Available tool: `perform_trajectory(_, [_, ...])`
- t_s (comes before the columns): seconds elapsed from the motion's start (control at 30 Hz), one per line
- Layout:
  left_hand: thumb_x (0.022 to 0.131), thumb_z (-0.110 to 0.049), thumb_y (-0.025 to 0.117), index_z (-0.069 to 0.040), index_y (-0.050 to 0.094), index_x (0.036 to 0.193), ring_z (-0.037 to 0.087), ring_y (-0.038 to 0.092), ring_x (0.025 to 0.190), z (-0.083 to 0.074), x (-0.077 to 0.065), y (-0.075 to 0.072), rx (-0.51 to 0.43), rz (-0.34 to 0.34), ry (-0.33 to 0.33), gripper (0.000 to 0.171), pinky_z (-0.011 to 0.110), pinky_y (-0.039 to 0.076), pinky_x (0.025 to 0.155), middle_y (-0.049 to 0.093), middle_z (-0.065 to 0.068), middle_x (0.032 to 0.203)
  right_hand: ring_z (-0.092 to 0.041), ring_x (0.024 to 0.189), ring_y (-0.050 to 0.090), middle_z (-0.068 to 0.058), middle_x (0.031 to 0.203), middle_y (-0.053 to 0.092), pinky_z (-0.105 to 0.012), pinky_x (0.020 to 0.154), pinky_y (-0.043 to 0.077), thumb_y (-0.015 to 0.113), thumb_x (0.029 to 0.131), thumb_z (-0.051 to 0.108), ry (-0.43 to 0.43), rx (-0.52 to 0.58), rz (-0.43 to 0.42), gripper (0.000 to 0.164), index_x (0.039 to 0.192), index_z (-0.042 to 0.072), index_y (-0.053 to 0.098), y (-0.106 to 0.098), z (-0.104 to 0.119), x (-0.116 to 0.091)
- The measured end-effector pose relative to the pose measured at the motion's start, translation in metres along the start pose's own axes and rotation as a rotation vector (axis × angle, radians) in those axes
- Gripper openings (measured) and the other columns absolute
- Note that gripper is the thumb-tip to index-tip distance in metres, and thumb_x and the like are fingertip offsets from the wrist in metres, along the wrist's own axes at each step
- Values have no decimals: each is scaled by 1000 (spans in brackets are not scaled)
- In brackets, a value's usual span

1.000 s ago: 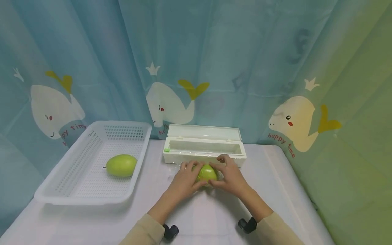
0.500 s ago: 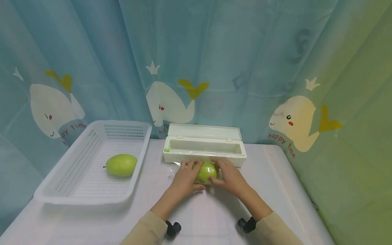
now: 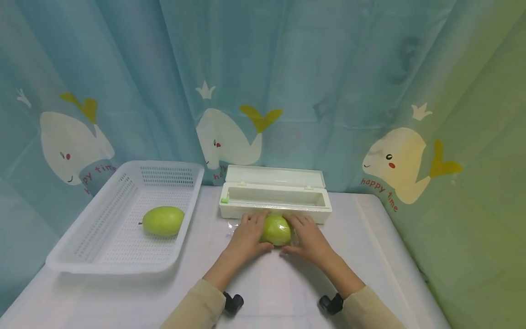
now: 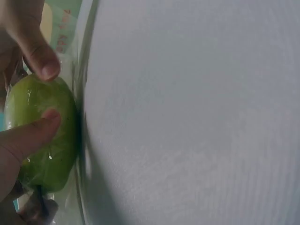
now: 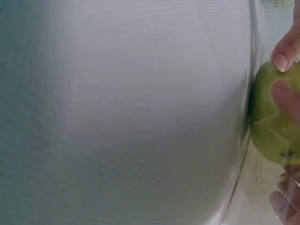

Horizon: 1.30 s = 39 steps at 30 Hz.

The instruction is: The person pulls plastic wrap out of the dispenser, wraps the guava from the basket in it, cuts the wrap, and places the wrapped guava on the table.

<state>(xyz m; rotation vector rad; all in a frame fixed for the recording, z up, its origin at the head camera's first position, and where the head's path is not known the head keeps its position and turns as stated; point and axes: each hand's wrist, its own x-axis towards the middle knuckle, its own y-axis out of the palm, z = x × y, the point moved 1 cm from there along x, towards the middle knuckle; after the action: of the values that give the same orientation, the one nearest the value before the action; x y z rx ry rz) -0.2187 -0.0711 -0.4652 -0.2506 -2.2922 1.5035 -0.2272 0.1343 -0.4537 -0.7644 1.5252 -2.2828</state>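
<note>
A green pear (image 3: 276, 230) in clear cling film sits between the two hands on the table, just in front of the long white dispenser box. My left hand (image 3: 249, 236) holds its left, stem end, with the thumb on the near side and fingers behind. On the other end my right hand (image 3: 308, 238) curls round it the same way. Film covers the pear (image 4: 47, 126) in the left wrist view, its dark stem near my left fingers. In the right wrist view the pear's blossom end (image 5: 287, 153) lies close to my right fingers.
The cling film box (image 3: 275, 212) stands lid up against the curtain (image 3: 328, 68), film spread along its front. At left, a white perforated basket (image 3: 119, 268) contains another green pear (image 3: 163, 221). Loose film (image 3: 232, 227) shows beside my left hand.
My right fingers, raised off the pear a second ago, have come down round its far side. Both thumbs have slid lower along the near side, and more of the wrapped pear shows.
</note>
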Motion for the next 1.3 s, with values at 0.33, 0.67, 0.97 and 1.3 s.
perform_trajectory(0.33, [71,-36,90,-10,48,140,32,52,116,1,-1,-5,-87,-23,-17,84,47,53,89,48,15,132,-39,122,53,-14,139,58,-51,102,46,94,65,30,66,13,63,104,151,8,39,3,0,-1])
perform_trajectory(0.67, [73,-40,87,-7,45,143,35,52,124,0,1,-7,-24,-4,12,89,50,43,106,53,15,137,-35,118,53,-11,136,58,-52,97,47,92,64,46,96,-38,80,108,153,17,37,4,-8,-4])
perform_trajectory(0.97, [71,-39,88,-10,45,138,34,53,121,1,0,-7,-43,-29,2,84,50,45,102,56,13,132,-37,122,50,-14,138,50,-55,93,50,91,67,46,21,-129,-76,96,148,23,45,-7,12,-7])
perform_trajectory(1.3, [72,-43,87,-17,50,138,31,56,118,5,4,-5,-70,-81,8,81,51,45,99,59,10,127,-31,112,60,-11,129,56,-48,86,55,95,65,24,47,-54,-22,82,136,20,53,-1,14,9])
